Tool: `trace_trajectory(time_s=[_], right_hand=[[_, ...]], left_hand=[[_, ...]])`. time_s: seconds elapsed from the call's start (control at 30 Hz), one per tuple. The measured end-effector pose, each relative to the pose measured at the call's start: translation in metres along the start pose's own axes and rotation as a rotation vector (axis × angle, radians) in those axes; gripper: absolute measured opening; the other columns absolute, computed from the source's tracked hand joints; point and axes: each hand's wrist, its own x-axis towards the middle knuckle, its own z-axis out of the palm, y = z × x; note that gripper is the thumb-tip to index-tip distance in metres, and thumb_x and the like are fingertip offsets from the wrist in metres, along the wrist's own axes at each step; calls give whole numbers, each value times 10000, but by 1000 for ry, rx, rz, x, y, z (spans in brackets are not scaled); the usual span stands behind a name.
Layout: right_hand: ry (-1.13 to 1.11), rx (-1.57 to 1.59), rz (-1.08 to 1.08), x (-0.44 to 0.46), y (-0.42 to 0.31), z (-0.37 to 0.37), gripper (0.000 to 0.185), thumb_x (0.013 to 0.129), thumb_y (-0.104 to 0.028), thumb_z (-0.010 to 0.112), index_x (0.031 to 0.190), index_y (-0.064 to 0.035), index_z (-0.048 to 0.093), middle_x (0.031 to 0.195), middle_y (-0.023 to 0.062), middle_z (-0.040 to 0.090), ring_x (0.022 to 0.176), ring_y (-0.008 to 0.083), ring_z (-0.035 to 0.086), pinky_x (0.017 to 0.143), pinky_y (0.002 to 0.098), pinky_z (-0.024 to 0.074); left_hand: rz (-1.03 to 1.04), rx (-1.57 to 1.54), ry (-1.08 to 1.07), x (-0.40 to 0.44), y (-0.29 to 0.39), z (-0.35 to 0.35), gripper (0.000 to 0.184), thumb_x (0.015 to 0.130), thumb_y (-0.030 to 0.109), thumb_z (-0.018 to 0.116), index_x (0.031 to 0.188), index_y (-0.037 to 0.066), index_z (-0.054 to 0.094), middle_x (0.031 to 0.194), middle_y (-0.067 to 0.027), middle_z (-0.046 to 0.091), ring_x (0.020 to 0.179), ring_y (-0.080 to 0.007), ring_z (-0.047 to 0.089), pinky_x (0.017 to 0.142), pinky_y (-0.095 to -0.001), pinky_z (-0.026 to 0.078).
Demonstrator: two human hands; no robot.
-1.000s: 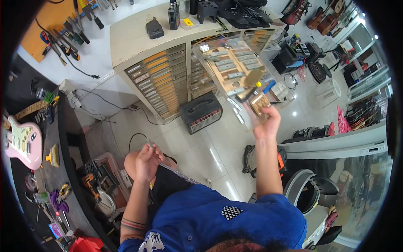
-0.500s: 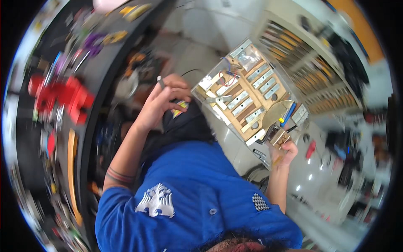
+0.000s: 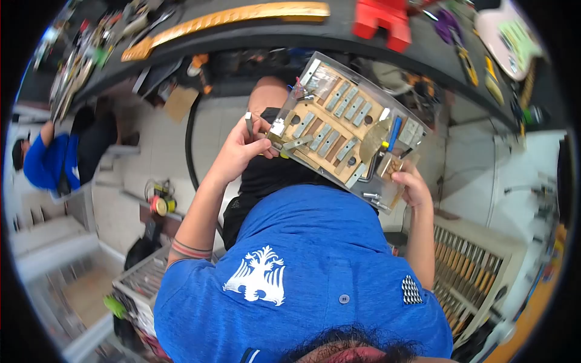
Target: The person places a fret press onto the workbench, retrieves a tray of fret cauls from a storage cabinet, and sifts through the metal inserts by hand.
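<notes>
A shallow clear-walled box is held tilted over my lap. Inside it, a wooden board carries several flat metal bars in slots, next to a brass-coloured disc and a blue-handled tool. My right hand grips the box's right corner, thumb beside a small compartment of brass-coloured pieces. My left hand is at the box's left end, with a small grey metal bar sticking up between its fingers. Some of its fingertips are hidden by the box edge.
Ahead runs a dark workbench with a guitar neck, a red stand, purple-handled pliers and a pinkish guitar body. A co-worker in blue is at far left. A cabinet of slotted tools stands behind at right.
My body has turned from the tool cabinet to face the workbench, carrying the box along. My left hand, apart from the box before, now meets its left end, still with the metal bar.
</notes>
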Motion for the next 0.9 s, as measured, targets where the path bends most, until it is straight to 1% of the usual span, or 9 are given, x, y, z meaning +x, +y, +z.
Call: trace_trajectory(time_s=[0.07,0.2,0.3,0.33,0.43,0.5,0.57,0.77,0.9], right_hand=[[-118,-280,60,14,-40,-17,787,902,-489,867,1460,0,607,1216,82,726,1014,180,689,859,344,551],[-143,-785,97,18,-96,-51,736,946,-704,775,1196,-15,705,972,40,703,837,145,647,672,356,511],[7,-1239,257,45,-150,-50,664,998,-688,718,1088,-30,715,840,61,683,770,145,626,677,353,509],[171,-1480,26,49,-161,-36,522,1043,-546,735,1042,-26,695,768,99,663,706,191,619,686,365,517],[258,-1126,-316,91,-166,47,348,1040,-347,767,1093,-12,692,853,133,692,775,264,673,742,413,544],[67,-1015,-567,132,-151,115,230,1005,-208,783,1097,-15,698,1018,148,714,916,328,716,811,452,564],[-10,-1272,-856,174,-130,156,210,978,-201,793,1089,-43,710,1182,136,701,1028,352,711,866,483,570],[-179,-1347,-1000,236,-113,147,230,985,-163,793,1172,-51,721,1175,101,716,958,324,705,870,452,583],[-117,-656,-417,223,-118,127,198,1040,-137,769,1188,-24,702,1075,86,752,938,190,727,876,354,581]], left_hand=[[-1,-30,130,-29,-10,28,299,1022,-21,679,1127,91,423,1219,-123,637,966,-240,780,810,-353,659],[-63,-52,104,-9,-35,49,322,1026,-20,677,1141,114,407,1258,-121,620,992,-271,785,832,-366,644],[-129,-92,158,-5,-34,50,325,1040,-5,678,1142,119,395,1258,-127,638,1026,-257,778,861,-358,628],[-127,-94,177,-4,-32,53,318,1045,-1,681,1135,112,397,1238,-132,652,1021,-245,775,859,-351,625],[-155,32,53,68,-42,28,310,1046,30,720,1130,78,425,1221,-144,682,1003,-190,753,861,-329,606],[-193,91,42,66,-34,26,317,1039,46,744,1129,65,440,1214,-142,687,995,-169,745,850,-318,599],[-240,106,13,71,-29,20,354,1027,47,760,1122,87,421,1214,-140,681,1004,-173,742,875,-323,596],[-282,478,62,100,-4,10,349,1007,43,785,1026,80,438,1138,-109,696,967,-147,701,904,-342,570],[77,551,263,127,-11,18,324,1018,-2,749,957,79,442,1086,-93,703,975,-148,693,930,-350,573]])
